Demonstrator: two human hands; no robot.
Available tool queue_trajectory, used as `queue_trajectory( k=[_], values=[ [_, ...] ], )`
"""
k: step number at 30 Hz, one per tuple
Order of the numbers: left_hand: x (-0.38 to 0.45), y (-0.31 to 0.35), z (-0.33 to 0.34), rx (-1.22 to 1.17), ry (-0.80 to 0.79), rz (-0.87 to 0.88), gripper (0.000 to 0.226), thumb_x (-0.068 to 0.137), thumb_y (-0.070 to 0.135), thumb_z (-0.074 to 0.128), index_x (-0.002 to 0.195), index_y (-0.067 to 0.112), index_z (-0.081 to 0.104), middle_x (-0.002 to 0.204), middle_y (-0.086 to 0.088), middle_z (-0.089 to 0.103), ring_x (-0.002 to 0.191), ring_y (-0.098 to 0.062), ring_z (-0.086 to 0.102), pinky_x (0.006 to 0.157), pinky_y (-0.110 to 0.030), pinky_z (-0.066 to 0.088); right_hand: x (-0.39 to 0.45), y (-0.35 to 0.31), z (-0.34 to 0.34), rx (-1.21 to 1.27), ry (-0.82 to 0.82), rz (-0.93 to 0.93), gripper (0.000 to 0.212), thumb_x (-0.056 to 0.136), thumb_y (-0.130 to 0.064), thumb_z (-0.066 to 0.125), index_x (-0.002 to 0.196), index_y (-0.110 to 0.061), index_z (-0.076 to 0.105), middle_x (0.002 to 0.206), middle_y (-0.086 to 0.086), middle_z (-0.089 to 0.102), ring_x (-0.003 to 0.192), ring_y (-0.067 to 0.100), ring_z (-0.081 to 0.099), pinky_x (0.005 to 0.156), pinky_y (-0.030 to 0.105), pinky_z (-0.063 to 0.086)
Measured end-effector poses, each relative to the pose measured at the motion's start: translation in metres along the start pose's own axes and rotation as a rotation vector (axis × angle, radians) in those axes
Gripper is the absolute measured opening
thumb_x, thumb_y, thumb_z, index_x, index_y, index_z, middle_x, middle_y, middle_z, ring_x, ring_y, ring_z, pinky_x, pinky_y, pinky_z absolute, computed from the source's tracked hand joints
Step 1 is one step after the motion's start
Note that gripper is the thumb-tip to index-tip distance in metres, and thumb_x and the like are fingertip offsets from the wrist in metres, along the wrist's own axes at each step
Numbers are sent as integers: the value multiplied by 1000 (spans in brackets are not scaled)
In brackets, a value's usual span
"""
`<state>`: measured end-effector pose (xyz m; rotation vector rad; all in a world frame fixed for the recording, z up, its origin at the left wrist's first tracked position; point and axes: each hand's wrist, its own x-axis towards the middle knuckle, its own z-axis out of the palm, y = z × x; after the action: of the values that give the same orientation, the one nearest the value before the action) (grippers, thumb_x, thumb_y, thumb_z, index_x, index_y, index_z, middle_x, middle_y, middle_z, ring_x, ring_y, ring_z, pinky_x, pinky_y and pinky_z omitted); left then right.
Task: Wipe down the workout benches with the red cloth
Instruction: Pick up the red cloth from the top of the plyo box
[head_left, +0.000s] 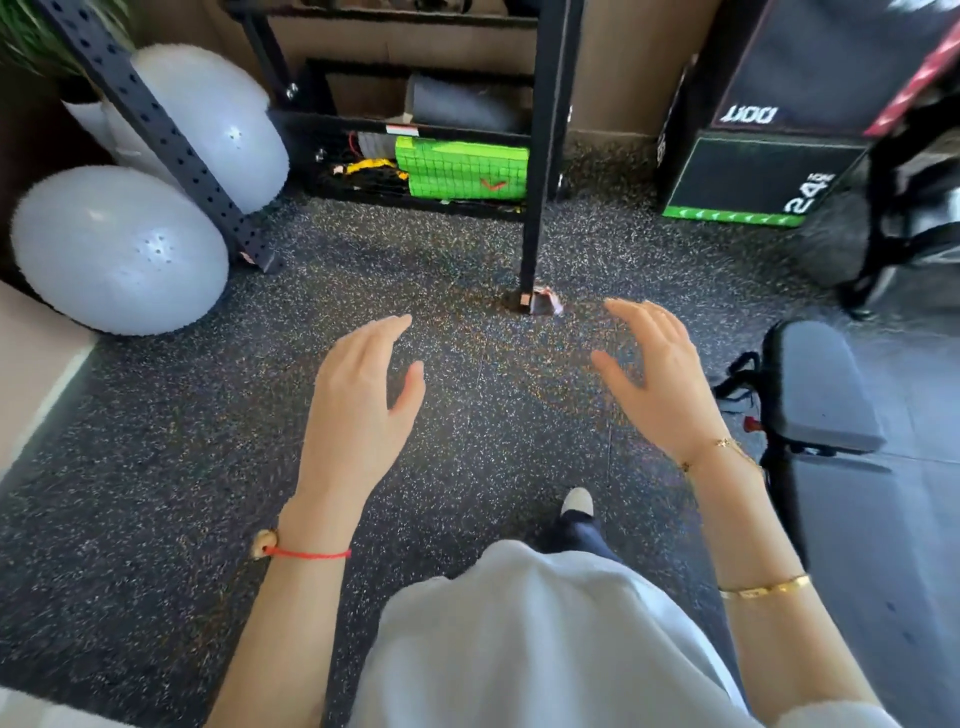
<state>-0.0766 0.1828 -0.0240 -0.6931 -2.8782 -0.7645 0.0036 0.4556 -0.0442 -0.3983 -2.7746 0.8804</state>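
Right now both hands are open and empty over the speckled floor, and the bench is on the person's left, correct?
Not quite. In the head view the left hand and right hand are indeed open and empty over the floor, but the bench is on the person's right, not the left.

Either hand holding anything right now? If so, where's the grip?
Nothing held. Left hand and right hand are both open and empty above the floor; no red cloth in view.

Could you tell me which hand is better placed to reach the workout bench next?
The right hand, probably. It hovers open beside the bench pad at the right edge. The left hand, also empty, is farther away over bare floor. No red cloth is visible.
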Motion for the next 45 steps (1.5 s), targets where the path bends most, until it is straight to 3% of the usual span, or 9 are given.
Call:
queue_trajectory(
  k=[11,15,28,34,42,45],
  values=[
    [152,111,96,-63,-69,162,44,100,29,49,142,18,47,145,1,50,137,-15,41,117,-32,28,72,127,-90,-38,132,155,49,95,-32,56,141,-21,43,144,-2,45,143,20,27,118,44,24],
    [199,136,126,-71,-100,213,43,99,28,51,141,18,48,143,1,52,135,-13,42,115,-24,25,100,166,-105,-55,162,207,50,94,-32,57,140,-20,43,142,-1,47,143,21,28,117,44,25],
    [369,173,208,-108,-192,322,42,98,29,51,139,20,49,141,2,53,133,-13,44,114,-26,28,227,249,-121,-47,199,334,49,94,-29,58,140,-19,44,140,-1,49,140,21,31,117,40,25],
    [498,195,235,-135,-191,378,41,100,26,51,140,16,50,141,-1,54,135,-16,44,117,-39,34,342,280,-142,-64,237,330,48,94,-29,56,139,-17,44,141,-1,49,140,21,32,117,43,26],
    [617,230,269,-126,-260,470,41,99,25,53,139,18,50,141,0,54,134,-16,45,116,-31,31,433,321,-160,-41,310,419,48,94,-29,57,139,-16,45,139,1,50,140,22,33,116,46,27],
    [651,246,285,-141,-284,490,41,99,26,53,139,19,50,140,0,55,134,-17,45,117,-36,34,454,343,-168,-47,327,451,48,93,-27,58,138,-15,46,137,2,51,138,23,35,115,45,28]
  ],
)
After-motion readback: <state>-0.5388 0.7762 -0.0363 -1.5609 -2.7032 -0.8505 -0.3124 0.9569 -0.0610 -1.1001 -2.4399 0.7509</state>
